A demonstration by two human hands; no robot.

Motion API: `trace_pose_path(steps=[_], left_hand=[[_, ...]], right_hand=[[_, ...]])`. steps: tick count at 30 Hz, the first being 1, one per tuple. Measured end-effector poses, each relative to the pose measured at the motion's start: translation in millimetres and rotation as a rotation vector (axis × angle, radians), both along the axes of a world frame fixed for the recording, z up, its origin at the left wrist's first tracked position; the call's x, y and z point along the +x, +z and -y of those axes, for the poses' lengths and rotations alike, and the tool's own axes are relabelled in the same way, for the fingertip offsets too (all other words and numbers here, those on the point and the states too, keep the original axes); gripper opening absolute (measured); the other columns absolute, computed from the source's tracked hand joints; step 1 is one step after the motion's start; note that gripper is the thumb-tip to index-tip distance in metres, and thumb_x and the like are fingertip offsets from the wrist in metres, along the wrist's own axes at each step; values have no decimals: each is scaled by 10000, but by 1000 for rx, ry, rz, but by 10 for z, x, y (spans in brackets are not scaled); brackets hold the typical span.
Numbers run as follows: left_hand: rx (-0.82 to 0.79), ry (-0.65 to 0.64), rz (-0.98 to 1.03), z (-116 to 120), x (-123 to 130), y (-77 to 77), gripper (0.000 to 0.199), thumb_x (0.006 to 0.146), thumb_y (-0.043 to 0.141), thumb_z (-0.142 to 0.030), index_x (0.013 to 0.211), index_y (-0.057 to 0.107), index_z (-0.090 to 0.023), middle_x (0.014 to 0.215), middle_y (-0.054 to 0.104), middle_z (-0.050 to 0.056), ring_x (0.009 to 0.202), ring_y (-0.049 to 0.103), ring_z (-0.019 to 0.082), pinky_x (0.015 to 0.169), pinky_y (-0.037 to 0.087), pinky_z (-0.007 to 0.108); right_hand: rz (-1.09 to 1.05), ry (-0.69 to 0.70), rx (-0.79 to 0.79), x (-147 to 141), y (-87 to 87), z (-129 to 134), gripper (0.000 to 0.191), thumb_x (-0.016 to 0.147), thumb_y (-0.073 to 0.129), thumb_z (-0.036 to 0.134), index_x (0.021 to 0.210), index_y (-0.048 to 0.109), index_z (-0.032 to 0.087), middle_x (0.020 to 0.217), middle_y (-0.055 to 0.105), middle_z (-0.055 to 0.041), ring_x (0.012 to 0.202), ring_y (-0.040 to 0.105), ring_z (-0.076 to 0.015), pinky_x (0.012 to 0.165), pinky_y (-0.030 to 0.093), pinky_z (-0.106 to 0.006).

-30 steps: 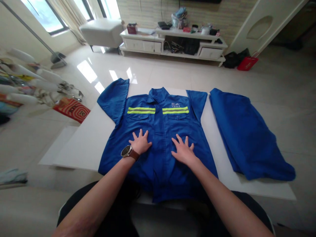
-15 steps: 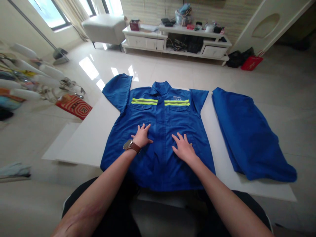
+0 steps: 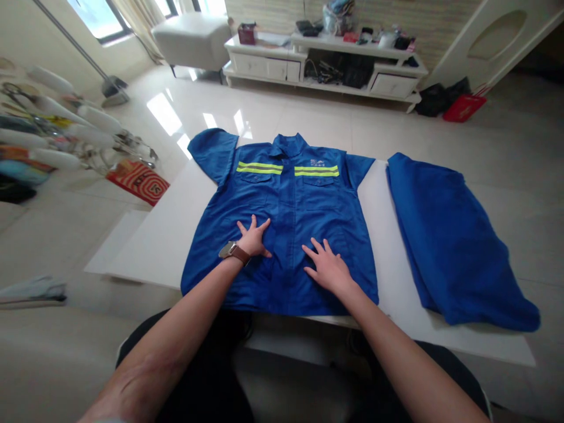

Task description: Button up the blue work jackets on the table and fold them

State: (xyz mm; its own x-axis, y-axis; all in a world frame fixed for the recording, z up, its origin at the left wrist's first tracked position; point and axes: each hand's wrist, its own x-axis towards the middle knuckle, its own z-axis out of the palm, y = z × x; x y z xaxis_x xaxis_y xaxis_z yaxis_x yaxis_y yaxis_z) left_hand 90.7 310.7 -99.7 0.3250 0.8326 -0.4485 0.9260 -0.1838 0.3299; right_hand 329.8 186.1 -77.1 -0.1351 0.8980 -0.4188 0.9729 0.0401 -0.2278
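A blue work jacket [image 3: 282, 200] with yellow-green reflective stripes lies front up on a white table [image 3: 163, 235], its collar at the far side. My left hand [image 3: 254, 239] rests on the jacket left of its front placket, fingers spread. On the other side of the placket lies my right hand [image 3: 326, 265], its fingers also apart, palm down on the cloth. Neither hand grips anything. Around my left wrist is a watch [image 3: 229, 250] with a brown strap. To the right, a folded blue garment [image 3: 453, 241] lies on the table, reaching over its right edge.
Across the tiled floor stands a white TV cabinet [image 3: 264, 66] with small items on it, beside a pale ottoman [image 3: 194, 41]. A red KFC bag [image 3: 140, 181] is left of the table. A red bag [image 3: 464, 108] stands by the far wall at right.
The jacket's lower hem has shifted away from me, from over the table's near edge to about level with it. Both hands stay spread on the cloth. The view has shifted slightly.
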Motion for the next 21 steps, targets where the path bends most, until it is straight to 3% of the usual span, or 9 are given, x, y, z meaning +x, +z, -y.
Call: trace_pose_path(steps=[2,4,7,10,13,15,17,19,21], left_hand=[[10,92,44,-126,-97,23,1267,574,949,-354,1606,215,-367,1699,24,178,1493,-75,564,1032,103,875],[30,132,65,-204,-179,56,1190,594,934,-317,1586,279,-368,1698,99,154,1505,-12,555,1040,194,852],[137,120,78,-143,-241,153,914,665,874,-293,1485,469,-279,1621,320,167,1487,266,451,1118,348,639],[254,204,91,200,-277,243,444,799,744,-358,1202,644,-199,1278,631,138,1167,611,291,985,477,384],[94,366,91,720,-314,192,332,848,665,-501,940,653,-182,890,698,77,850,658,240,758,480,316],[17,391,167,1031,-300,107,291,812,717,-456,864,636,-181,839,691,52,806,648,219,701,448,286],[44,397,259,1246,-233,77,173,804,726,-314,821,626,-174,805,681,28,800,644,188,697,436,255],[101,406,301,1374,-108,155,74,841,663,-230,825,631,-166,801,675,32,808,642,180,719,441,255],[217,404,345,1462,78,309,93,905,567,-216,892,645,-168,889,685,57,872,639,186,790,453,278]], right_hand=[[-45,56,46,-1,-38,-12,652,966,567,363,1578,346,317,1684,214,-72,1535,152,-416,1108,353,-709],[-102,93,68,9,-69,-4,652,955,574,323,1572,365,287,1676,241,-79,1536,184,-383,1160,328,-650],[-175,104,77,65,-66,45,628,944,570,293,1549,410,236,1666,269,-90,1537,221,-327,1208,310,-542],[-224,108,115,186,39,155,582,936,564,261,1507,471,194,1646,317,-97,1534,242,-289,1226,300,-452],[-234,45,232,385,241,393,517,947,528,243,1458,522,162,1612,379,-105,1533,251,-264,1232,287,-435],[-217,-45,329,571,382,683,480,957,502,254,1421,553,145,1584,419,-122,1526,270,-256,1227,302,-450],[-192,-132,427,793,463,1121,438,962,482,275,1366,601,155,1542,474,-126,1501,327,-255,1225,319,-465],[-149,-209,531,1020,430,1704,422,952,468,293,1316,645,173,1505,522,-119,1466,394,-263,1215,348,-475],[-59,-297,629,1197,267,2373,418,934,462,321,1256,698,196,1484,551,-109,1430,451,-290,1178,403,-488]])
